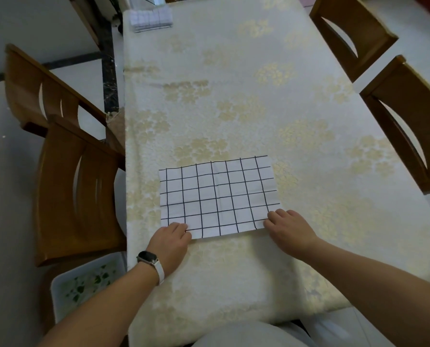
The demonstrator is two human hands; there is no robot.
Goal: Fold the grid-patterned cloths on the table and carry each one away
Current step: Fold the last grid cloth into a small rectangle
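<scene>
A white cloth with a dark grid [219,196] lies flat on the table [234,96], spread out as a rectangle near the front. My left hand [170,242], with a watch on its wrist, pinches the cloth's near left corner. My right hand [287,229] grips the near right corner. Both corners rest on the tabletop. A stack of folded grid-patterned cloths [151,20] sits at the table's far left corner.
The table wears a cream cover with golden flower prints. Two wooden chairs [69,186] stand at its left side and two more [406,121] at its right. A white tray with a green leaf print [84,289] rests low at the front left.
</scene>
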